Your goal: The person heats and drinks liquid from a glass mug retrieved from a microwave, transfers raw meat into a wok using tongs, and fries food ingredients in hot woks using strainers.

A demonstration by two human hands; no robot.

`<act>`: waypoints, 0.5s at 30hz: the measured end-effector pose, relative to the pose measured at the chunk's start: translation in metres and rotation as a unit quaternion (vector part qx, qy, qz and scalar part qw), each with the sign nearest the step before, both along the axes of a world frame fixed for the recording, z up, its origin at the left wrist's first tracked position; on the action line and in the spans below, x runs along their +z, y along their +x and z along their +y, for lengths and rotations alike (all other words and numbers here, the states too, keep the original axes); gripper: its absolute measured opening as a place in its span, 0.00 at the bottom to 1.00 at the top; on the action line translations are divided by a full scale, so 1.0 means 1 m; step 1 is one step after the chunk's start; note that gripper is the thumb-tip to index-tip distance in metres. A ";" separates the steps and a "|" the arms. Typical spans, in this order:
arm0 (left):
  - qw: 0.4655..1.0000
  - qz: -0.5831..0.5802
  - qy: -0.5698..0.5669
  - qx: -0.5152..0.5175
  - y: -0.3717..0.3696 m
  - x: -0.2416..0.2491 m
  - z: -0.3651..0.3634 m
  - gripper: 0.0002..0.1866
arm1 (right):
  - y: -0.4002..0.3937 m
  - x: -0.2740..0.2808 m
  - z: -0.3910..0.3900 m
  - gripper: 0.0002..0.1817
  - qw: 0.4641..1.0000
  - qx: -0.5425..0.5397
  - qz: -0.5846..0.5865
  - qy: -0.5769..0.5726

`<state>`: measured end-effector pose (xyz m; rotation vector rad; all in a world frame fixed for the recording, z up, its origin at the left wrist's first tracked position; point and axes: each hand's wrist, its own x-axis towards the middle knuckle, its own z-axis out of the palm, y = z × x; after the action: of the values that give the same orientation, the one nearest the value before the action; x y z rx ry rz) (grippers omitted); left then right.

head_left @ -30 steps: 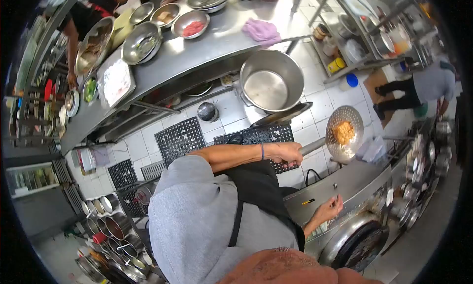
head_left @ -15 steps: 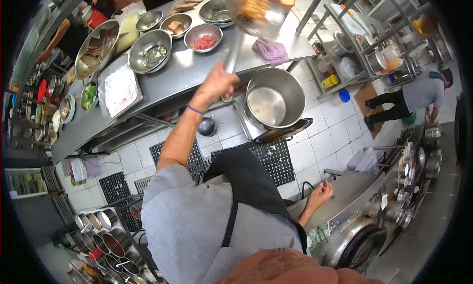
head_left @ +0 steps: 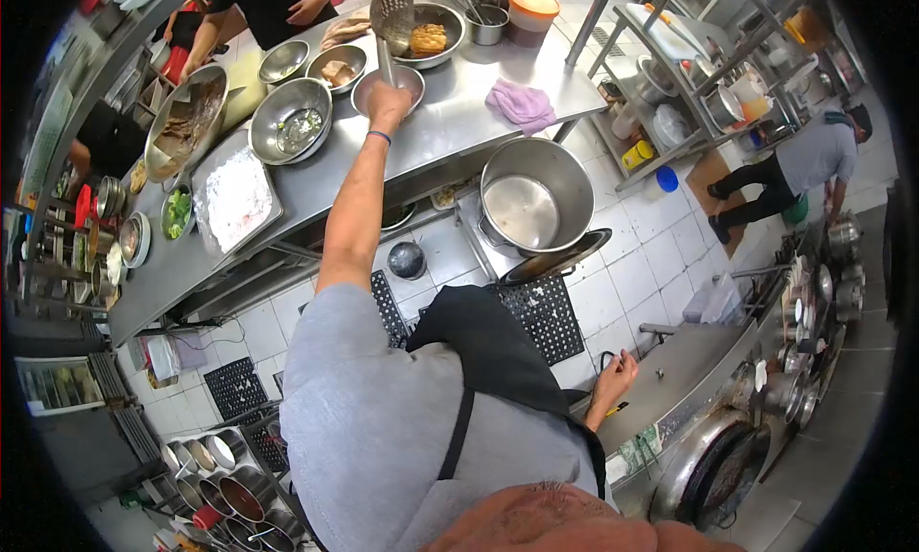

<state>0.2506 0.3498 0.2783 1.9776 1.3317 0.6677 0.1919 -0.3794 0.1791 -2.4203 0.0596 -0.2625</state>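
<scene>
My left hand [head_left: 388,104], with a blue band at the wrist, is closed around the handle of a perforated skimmer [head_left: 392,16]. The skimmer's bowl is tilted above the steel counter [head_left: 450,112]. Beside it, golden-brown fried food [head_left: 428,41] lies in a metal bowl [head_left: 450,18]. Below my left hand is another metal bowl [head_left: 417,85], partly covered by the hand. My right hand [head_left: 615,375] hangs by the metal ledge [head_left: 675,360] at my side, fingers loosely bent and apart, with nothing visible in them.
A purple cloth [head_left: 522,105] and an orange-lidded tub [head_left: 532,16] are on the counter. A large pot [head_left: 493,188] stands below its edge. At left are several bowls and a white-powdered tray [head_left: 237,200]. Another person [head_left: 814,169] bends at far right; a wok [head_left: 689,456] is behind me.
My left hand has moved left and farther over the counter with the skimmer. The fried food, earlier in the skimmer, now lies in the metal bowl. My right hand has barely shifted.
</scene>
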 end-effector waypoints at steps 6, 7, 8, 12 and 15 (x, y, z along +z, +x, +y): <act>0.991 -0.036 0.118 0.049 -0.028 0.038 -0.072 0.25 | -0.008 0.018 0.002 0.14 1.000 0.005 0.028 0.002; 0.986 -0.093 0.135 0.006 -0.033 0.031 -0.090 0.24 | -0.009 0.020 0.002 0.14 0.999 0.005 0.036 -0.001; 0.976 -0.149 0.151 -0.037 -0.039 0.025 -0.111 0.24 | -0.010 0.020 0.002 0.14 0.999 0.006 0.043 -0.003; 0.971 -0.165 -0.122 -0.123 -0.047 0.022 -0.221 0.23 | -0.009 0.000 -0.010 0.14 0.999 0.001 0.032 -0.027; 0.851 -0.202 -0.396 -0.280 -0.052 0.040 -0.291 0.16 | -0.017 0.004 -0.012 0.13 1.000 -0.021 0.009 -0.021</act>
<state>0.1982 0.0591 0.3181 1.3193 0.5603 0.1673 0.1749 -0.3913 0.1827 -2.4645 0.1137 -0.2626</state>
